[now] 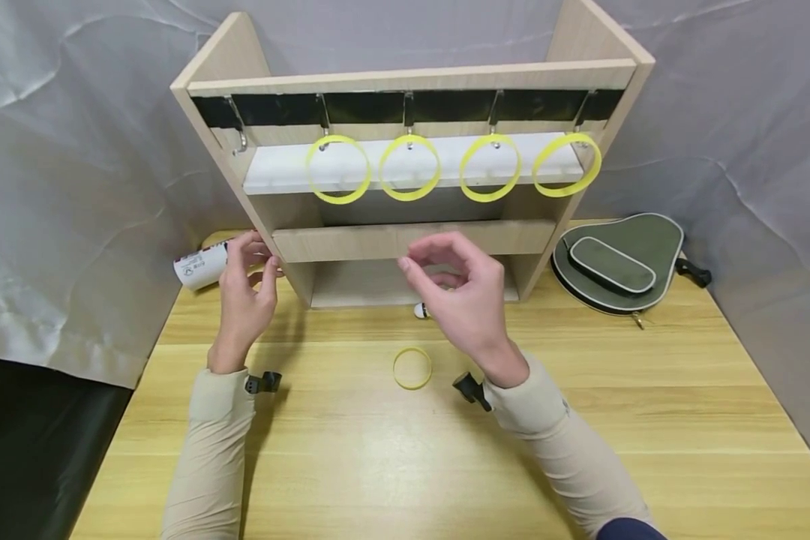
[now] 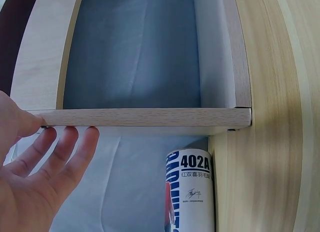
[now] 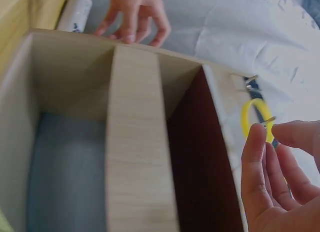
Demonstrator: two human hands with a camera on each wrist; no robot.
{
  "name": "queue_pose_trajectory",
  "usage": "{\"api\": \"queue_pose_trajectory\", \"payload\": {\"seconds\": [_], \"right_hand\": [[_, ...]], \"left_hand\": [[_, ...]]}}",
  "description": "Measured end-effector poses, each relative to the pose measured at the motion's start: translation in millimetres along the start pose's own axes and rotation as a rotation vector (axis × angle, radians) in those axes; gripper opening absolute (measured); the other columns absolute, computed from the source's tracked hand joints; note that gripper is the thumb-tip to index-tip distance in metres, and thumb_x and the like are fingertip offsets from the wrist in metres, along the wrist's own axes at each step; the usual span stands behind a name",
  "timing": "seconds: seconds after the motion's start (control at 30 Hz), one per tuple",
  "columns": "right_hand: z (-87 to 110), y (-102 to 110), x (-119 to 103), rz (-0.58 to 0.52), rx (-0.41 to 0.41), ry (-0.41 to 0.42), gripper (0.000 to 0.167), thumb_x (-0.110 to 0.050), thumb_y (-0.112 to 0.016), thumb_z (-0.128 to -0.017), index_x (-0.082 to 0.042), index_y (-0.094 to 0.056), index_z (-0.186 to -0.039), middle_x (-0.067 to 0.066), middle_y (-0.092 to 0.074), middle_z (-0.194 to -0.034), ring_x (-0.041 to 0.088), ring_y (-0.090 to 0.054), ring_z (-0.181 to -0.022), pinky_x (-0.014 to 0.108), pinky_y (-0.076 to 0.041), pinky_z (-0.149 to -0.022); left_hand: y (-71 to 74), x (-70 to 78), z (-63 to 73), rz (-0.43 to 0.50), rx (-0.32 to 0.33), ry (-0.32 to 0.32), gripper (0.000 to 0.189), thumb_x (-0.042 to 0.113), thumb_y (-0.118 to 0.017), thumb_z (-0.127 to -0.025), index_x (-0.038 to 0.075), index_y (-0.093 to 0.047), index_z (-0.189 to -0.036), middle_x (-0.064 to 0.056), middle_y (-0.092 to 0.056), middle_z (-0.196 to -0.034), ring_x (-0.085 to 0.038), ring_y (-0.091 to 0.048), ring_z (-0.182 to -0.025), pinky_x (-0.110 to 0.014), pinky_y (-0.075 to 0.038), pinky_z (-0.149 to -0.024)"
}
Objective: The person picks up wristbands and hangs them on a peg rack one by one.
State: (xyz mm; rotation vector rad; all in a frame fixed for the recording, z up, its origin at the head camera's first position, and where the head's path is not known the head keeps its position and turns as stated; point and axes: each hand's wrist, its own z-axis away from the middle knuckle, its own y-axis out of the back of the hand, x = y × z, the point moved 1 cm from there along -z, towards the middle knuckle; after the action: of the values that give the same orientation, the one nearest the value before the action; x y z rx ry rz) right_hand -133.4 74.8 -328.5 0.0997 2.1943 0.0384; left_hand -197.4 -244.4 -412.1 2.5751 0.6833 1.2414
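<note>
My left hand (image 1: pixel 246 289) holds the left side panel (image 2: pixel 150 117) of a light wooden shelf (image 1: pixel 412 240); the left wrist view shows the thumb and fingertips on either side of its edge. My right hand (image 1: pixel 462 292) hovers before the shelf with loosely curved fingers and nothing between thumb and forefinger. Above it, several yellow rings (image 1: pixel 409 196) hang from metal hooks on a black strip (image 1: pixel 364 107). At the far left, a hook (image 1: pixel 240 139) carries no ring. Another yellow ring (image 1: pixel 412 388) lies flat on the table below the right hand.
A white tube (image 2: pixel 192 192) marked 402A lies outside the shelf's left panel. To the right sits a green paddle-shaped case (image 1: pixel 655 247) with a black handle (image 1: pixel 693 272) beside it. A small white object (image 1: pixel 421 310) shows at the shelf's base. Grey cloth (image 1: pixel 94 187) surrounds the wooden table (image 1: pixel 351 450).
</note>
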Motion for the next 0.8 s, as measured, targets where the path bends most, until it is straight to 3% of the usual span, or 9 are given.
{"api": "queue_pose_trajectory", "payload": {"seconds": [0.27, 0.57, 0.8], "right_hand": [[13.3, 7, 26, 0.068, -0.069, -0.146, 0.013, 0.000, -0.083, -0.094, 0.000, -0.077, -0.106, 0.014, -0.081, -0.101, 0.009, -0.076, -0.087, 0.025, -0.069, -0.071], [29.6, 11, 48, 0.149, -0.146, -0.238, 0.021, -0.004, -0.084, -0.094, -0.003, -0.076, -0.114, 0.013, -0.081, -0.109, 0.022, -0.078, -0.091, 0.025, -0.070, -0.073], [39.3, 13, 60, 0.202, -0.209, -0.281, 0.022, -0.005, -0.084, -0.094, -0.003, -0.076, -0.115, 0.015, -0.081, -0.110, 0.027, -0.079, -0.092, 0.026, -0.070, -0.074]], "left_hand": [[0.1, -0.4, -0.5, -0.009, -0.009, 0.020, 0.039, -0.007, -0.057, -0.107, -0.009, -0.048, -0.145, -0.030, -0.065, -0.120, -0.025, -0.067, -0.100, -0.007, -0.061, -0.079], [0.4, -0.7, 0.3, -0.001, -0.007, 0.026, 0.038, -0.006, -0.057, -0.108, -0.009, -0.048, -0.145, -0.028, -0.064, -0.120, -0.020, -0.067, -0.100, -0.005, -0.060, -0.079], [-0.1, 0.7, -0.2, 0.006, -0.001, 0.022, 0.038, -0.007, -0.057, -0.108, -0.009, -0.049, -0.144, -0.029, -0.065, -0.119, -0.025, -0.066, -0.100, -0.005, -0.060, -0.079]]}}
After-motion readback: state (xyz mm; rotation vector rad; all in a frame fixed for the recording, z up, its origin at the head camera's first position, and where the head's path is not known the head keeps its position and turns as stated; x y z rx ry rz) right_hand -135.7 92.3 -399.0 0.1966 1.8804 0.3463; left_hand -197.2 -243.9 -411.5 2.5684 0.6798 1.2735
